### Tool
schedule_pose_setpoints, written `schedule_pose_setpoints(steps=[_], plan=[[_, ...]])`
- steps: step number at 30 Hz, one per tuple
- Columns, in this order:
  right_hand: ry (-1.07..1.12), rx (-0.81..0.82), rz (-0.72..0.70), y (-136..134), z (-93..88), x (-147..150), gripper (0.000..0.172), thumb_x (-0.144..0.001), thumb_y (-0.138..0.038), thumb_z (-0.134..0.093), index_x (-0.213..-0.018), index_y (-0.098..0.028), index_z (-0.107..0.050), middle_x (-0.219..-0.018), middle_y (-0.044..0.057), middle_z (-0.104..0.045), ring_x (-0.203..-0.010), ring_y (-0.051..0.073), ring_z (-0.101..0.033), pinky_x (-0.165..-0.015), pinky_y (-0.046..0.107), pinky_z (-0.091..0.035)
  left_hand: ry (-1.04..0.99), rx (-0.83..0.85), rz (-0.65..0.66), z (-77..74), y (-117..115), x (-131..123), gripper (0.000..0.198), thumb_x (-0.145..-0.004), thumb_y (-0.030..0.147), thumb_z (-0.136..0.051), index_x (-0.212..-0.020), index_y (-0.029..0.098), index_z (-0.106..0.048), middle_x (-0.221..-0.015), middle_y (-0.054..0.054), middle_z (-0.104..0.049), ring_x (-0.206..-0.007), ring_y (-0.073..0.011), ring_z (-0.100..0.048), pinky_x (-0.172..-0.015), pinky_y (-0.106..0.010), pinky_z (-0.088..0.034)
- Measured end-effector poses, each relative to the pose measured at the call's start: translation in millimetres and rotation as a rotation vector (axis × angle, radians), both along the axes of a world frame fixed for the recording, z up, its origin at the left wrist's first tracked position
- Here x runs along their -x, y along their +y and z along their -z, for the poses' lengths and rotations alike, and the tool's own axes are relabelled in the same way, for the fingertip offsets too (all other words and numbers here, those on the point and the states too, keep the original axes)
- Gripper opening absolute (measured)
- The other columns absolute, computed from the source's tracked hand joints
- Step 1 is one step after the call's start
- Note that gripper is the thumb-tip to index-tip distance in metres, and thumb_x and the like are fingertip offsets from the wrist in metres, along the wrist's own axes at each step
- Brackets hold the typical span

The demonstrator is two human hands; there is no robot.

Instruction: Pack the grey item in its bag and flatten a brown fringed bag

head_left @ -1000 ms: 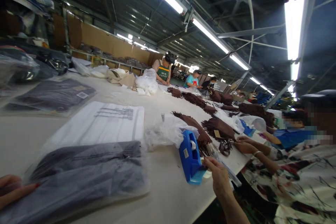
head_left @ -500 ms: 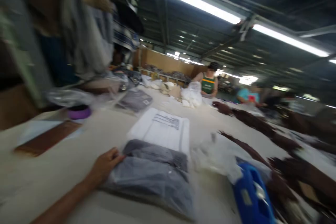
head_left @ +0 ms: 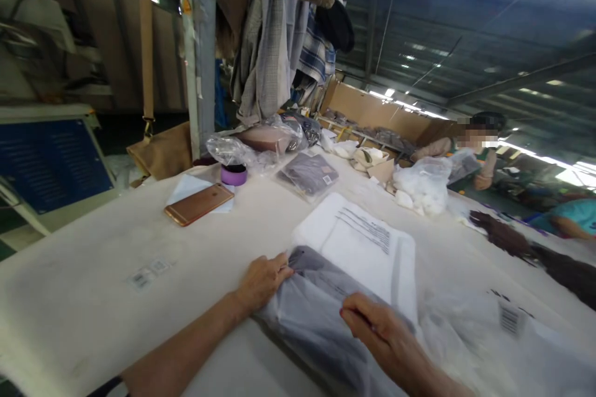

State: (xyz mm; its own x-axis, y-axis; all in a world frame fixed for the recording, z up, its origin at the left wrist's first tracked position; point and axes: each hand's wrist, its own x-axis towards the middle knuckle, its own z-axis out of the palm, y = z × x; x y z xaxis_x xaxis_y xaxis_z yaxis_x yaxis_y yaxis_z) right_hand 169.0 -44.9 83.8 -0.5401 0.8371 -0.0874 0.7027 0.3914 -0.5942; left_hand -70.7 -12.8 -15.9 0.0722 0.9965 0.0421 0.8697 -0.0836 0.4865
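Left hand [head_left: 263, 282] curled at the upper edge of a grey folded garment sealed in clear plastic [head_left: 321, 322], fingers gripping the pack; right hand [head_left: 379, 336] closed over its lower right side, fingers pressing into the plastic; the pack lay on the tabletop [head_left: 88, 279], between both hands, its upper end overlapping a white printed sheet [head_left: 358, 248]; a crumpled clear bag with a barcode label [head_left: 510, 317] lay just right of the pack; barcode stickers [head_left: 149, 273] sat on the tabletop left of the left hand; farther off lay a rose-gold smartphone [head_left: 199, 203] on white paper [head_left: 195, 192], a purple tape roll [head_left: 233, 174] and a second bagged grey garment [head_left: 308, 175]; a white plastic bag of filled material [head_left: 423, 186] stood beyond; brown fringed bundles [head_left: 512, 242] ran along the right side; a co-worker in a green apron [head_left: 475, 152] stood at the far end; clothing [head_left: 265, 43] hung above the tabletop.
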Motion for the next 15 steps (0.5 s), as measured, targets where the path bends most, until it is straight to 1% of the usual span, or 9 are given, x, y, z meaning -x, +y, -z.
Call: schedule_pose_setpoints(steps=[2,4,5,8,10,13,15], plan=[[-0.060,0.020,-0.147,33.1,-1.2,31.5,0.026,-0.088,-0.034,-0.038,-0.071,-0.023,-0.054,-0.061,-0.005,-0.052,-0.058,0.011,-0.049,-0.056,0.023,-0.035,0.016,0.008,0.022,0.1,0.6,-0.5,0.019,-0.092,0.036,-0.043,-0.086,0.022,-0.054,-0.077,0.000,-0.063,-0.078,-0.0189,-0.059,-0.070,-0.027,-0.038],[-0.158,0.038,-0.225,56.9,7.9,52.3,0.022,-0.086,-0.027,-0.042,-0.070,-0.022,-0.056,-0.062,-0.005,-0.054,-0.059,0.010,-0.049,-0.056,0.022,-0.033,0.022,0.018,0.042,-0.7,0.7,-1.2,0.019,-0.092,0.034,-0.042,-0.086,0.022,-0.055,-0.079,-0.001,-0.064,-0.078,-0.0191,-0.059,-0.072,-0.028,-0.038],[-0.214,0.042,-0.238,65.1,14.5,58.8,0.020,-0.084,-0.025,-0.044,-0.069,-0.022,-0.057,-0.062,-0.005,-0.055,-0.059,0.010,-0.049,-0.056,0.022,-0.033,0.023,0.022,0.053,-1.2,0.8,-1.5,0.019,-0.093,0.034,-0.042,-0.087,0.022,-0.055,-0.081,-0.001,-0.065,-0.078,-0.0193,-0.059,-0.073,-0.029,-0.038],[-0.359,0.038,-0.196,79.3,33.0,69.1,0.015,-0.076,-0.021,-0.052,-0.064,-0.021,-0.062,-0.060,-0.003,-0.059,-0.057,0.011,-0.050,-0.055,0.023,-0.032,0.022,0.034,0.081,-2.1,1.7,-2.0,0.020,-0.093,0.034,-0.041,-0.089,0.021,-0.055,-0.083,-0.002,-0.066,-0.080,-0.0203,-0.060,-0.074,-0.030,-0.039],[-0.403,0.039,-0.139,84.5,40.2,73.2,0.013,-0.070,-0.020,-0.056,-0.060,-0.021,-0.063,-0.059,-0.001,-0.061,-0.056,0.013,-0.052,-0.053,0.024,-0.032,0.023,0.043,0.095,-1.7,3.0,-2.2,0.019,-0.093,0.035,-0.043,-0.090,0.020,-0.055,-0.082,-0.004,-0.066,-0.081,-0.0214,-0.061,-0.075,-0.031,-0.039],[-0.444,0.048,-0.056,93.4,43.4,75.2,0.009,-0.064,-0.024,-0.062,-0.055,-0.022,-0.064,-0.056,-0.001,-0.061,-0.054,0.013,-0.052,-0.050,0.024,-0.031,0.024,0.054,0.108,0.0,5.0,-2.5,0.016,-0.092,0.032,-0.045,-0.091,0.019,-0.055,-0.080,-0.004,-0.067,-0.081,-0.0223,-0.062,-0.076,-0.032,-0.040],[-0.464,0.044,0.007,100.5,43.2,70.7,0.016,-0.060,-0.032,-0.068,-0.051,-0.021,-0.061,-0.051,-0.001,-0.058,-0.051,0.014,-0.051,-0.047,0.024,-0.028,0.027,0.056,0.113,1.1,5.9,-2.7,0.015,-0.092,0.031,-0.045,-0.091,0.019,-0.055,-0.079,-0.005,-0.067,-0.081,-0.0223,-0.063,-0.077,-0.033,-0.040]])
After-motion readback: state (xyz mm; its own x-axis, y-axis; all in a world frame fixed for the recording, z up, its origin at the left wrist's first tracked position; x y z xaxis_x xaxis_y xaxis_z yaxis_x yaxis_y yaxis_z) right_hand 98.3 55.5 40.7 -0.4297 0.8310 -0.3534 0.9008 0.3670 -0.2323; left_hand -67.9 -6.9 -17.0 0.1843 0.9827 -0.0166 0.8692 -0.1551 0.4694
